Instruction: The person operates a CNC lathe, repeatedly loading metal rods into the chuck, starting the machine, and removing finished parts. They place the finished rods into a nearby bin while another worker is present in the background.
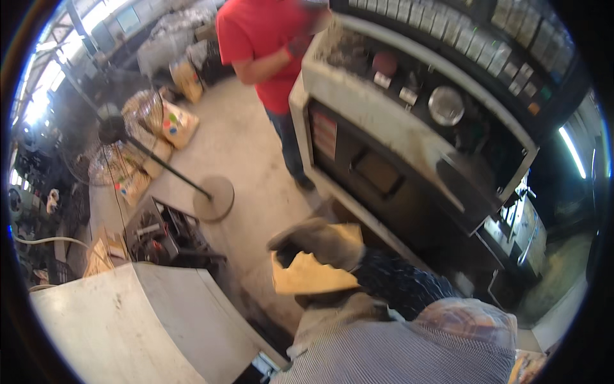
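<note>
A dark-and-grey work glove covers my right hand (329, 246), which reaches in from the right in a black, speckled sleeve. Its fingers curl over a yellow, cloth-like piece (313, 276), its kind unclear, just in front of my body. Below the piece's lower edge a gloved shape, apparently my left hand (327, 298), lies against it; its fingers are hidden. Grey ribbed clothing fills the bottom of the view.
At the right stands a large machine (384, 115) with a panel of knobs. Beyond it is a person in a red shirt (262, 38). A floor fan (214, 198), filled sacks (179, 125), a tool cart (153, 233) and a pale metal cabinet (128, 320) occupy the left.
</note>
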`<state>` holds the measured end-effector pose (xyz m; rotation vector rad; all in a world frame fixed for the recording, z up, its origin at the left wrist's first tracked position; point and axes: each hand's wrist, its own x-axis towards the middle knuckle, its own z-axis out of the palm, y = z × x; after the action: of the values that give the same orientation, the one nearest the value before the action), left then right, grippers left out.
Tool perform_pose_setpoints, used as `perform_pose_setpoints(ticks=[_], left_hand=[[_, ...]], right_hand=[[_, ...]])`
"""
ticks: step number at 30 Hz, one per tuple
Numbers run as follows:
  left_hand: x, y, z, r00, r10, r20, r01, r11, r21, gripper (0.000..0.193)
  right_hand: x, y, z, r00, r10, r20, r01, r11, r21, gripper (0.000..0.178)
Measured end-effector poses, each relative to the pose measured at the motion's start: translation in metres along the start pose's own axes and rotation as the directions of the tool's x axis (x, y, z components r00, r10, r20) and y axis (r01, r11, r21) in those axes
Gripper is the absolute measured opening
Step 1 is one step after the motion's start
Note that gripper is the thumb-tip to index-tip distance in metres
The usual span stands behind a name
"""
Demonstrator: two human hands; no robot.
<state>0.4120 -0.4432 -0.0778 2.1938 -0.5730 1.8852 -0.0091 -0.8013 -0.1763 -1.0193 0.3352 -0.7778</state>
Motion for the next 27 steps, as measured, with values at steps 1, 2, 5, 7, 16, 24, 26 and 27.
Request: perform_pose_setpoints(ticks=[1, 2, 5, 7, 16, 24, 26, 27], left_hand=[[-0.002, 0.0, 0.008, 1.0, -0.002, -0.003, 0.002, 1.0, 0.004, 0.067], [-0.005, -0.008, 0.01, 1.0, -0.002, -0.004, 0.002, 0.999, 0.042, 0.067], [-0.011, -0.028, 0.017, 1.0, 0.013, -0.003, -0.013, 0.986, 0.165, 0.067], [-0.013, -0.037, 0.027, 0.998, 0.055, 0.021, -0.059, 0.958, 0.282, 0.067], [0.008, 0.007, 0.017, 0.93, -0.343, 0.129, 0.343, 0.939, 0.025, 0.065], [0.017, 0.002, 0.021, 0.934, -0.323, 0.151, 0.301, 0.942, 0.151, 0.061], [0.015, 0.002, 0.021, 0.923, -0.348, 0.166, 0.329, 0.935, 0.132, 0.061], [0.016, -0.003, 0.024, 0.917, -0.363, 0.168, 0.349, 0.931, 0.106, 0.062]], right_hand=[[0.005, 0.069, -0.007, 0.99, -0.066, -0.126, 0.03, 0.963, -0.267, 0.048], [0.0, 0.074, 0.003, 0.986, 0.071, -0.149, -0.094, 0.984, -0.151, 0.048], [-0.024, 0.069, -0.003, 0.962, 0.161, -0.22, -0.159, 0.987, 0.028, 0.05], [-0.033, 0.053, -0.019, 0.959, 0.156, -0.237, -0.168, 0.985, -0.032, 0.05], [-0.081, 0.029, -0.038, 0.966, 0.071, -0.247, -0.102, 0.988, -0.116, 0.045], [-0.154, 0.009, -0.066, 0.825, 0.125, -0.552, -0.227, 0.966, -0.121, 0.041], [-0.173, 0.01, -0.075, 0.825, 0.135, -0.548, -0.201, 0.978, -0.062, 0.042], [-0.18, 0.012, -0.078, 0.827, 0.14, -0.544, -0.184, 0.983, -0.026, 0.042]])
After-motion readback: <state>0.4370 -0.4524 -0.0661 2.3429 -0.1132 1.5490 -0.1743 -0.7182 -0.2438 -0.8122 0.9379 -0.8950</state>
